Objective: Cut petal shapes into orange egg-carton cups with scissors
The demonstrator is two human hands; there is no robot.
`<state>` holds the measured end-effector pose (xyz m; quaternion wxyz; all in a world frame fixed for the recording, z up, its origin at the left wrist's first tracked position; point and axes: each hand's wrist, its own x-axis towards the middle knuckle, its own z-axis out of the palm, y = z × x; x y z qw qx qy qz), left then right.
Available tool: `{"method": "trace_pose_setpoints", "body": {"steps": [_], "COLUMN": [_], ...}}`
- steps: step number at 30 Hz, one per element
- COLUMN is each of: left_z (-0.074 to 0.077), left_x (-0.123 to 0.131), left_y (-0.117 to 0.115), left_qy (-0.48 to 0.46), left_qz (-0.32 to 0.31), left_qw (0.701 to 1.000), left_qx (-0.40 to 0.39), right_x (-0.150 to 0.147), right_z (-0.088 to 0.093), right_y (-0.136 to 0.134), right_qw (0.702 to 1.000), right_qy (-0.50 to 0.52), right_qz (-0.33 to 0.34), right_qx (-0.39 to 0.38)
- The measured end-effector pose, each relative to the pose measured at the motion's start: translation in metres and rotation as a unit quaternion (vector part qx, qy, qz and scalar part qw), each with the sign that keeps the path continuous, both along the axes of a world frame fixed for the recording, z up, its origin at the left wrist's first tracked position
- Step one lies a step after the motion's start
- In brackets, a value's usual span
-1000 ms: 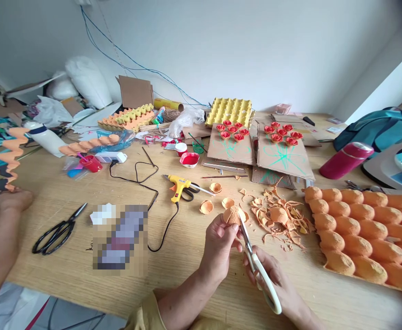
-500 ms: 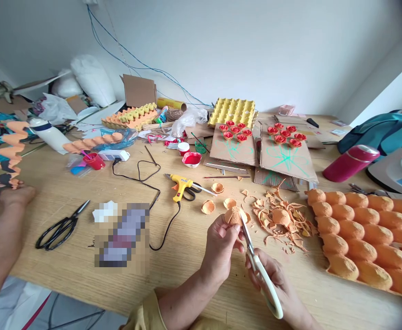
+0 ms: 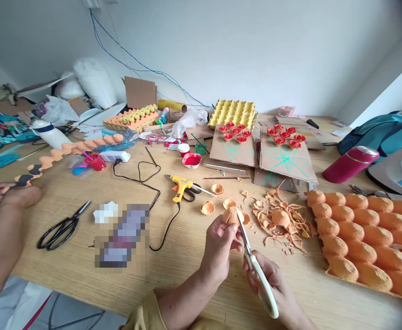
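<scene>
My left hand (image 3: pixel 220 245) is closed, pinching an orange egg-carton cup (image 3: pixel 231 215) by its lower edge. In my right hand (image 3: pixel 271 279) is a pair of scissors (image 3: pixel 261 275) with pale handles, its blades pointing up against the right side of the cup. Just beyond my hands stand several cut cups, among them one cup (image 3: pixel 208 208) and another cup (image 3: pixel 217 189). To their right lies a heap of orange carton scraps (image 3: pixel 290 222) with a cup in it. A large orange egg tray (image 3: pixel 354 233) rests at the right.
A yellow glue gun (image 3: pixel 181 185) lies mid-table, its cord trailing forward. Black scissors (image 3: pixel 62 229) lie left. Cardboard panels with red flowers (image 3: pixel 285 158), a red paint dish (image 3: pixel 191 160) and a pink bottle (image 3: pixel 350 164) stand further back. Another person's hand (image 3: pixel 22 195) holds a carton strip (image 3: pixel 46 160).
The cup and scissors in my hands have shifted slightly left. At the left, the other person's carton strip has swung down from upright to a slant over the table.
</scene>
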<state>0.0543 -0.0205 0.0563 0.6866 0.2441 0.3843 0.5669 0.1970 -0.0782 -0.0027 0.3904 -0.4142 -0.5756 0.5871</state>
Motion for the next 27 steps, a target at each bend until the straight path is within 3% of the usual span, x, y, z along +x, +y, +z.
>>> {"method": "trace_pose_setpoints", "body": {"steps": [13, 22, 27], "left_z": [-0.0006, -0.0059, -0.0067], "left_x": [0.0021, 0.0046, 0.0063], "left_y": [-0.0006, -0.0026, -0.0030], "left_qy": [0.003, 0.001, 0.000], "left_qz": [-0.001, -0.045, -0.026], "left_qw": [1.000, 0.998, 0.998], "left_qx": [-0.007, 0.033, 0.062], "right_x": [0.0025, 0.0031, 0.0049], "right_z": [-0.0024, -0.0005, -0.0026], "right_y": [0.0000, 0.0002, -0.0006], "right_qw": [1.000, 0.997, 0.995], "right_qy": [-0.009, -0.050, -0.066], "right_qz": [-0.001, -0.017, -0.012], "right_qx": [0.009, 0.054, 0.069]}}
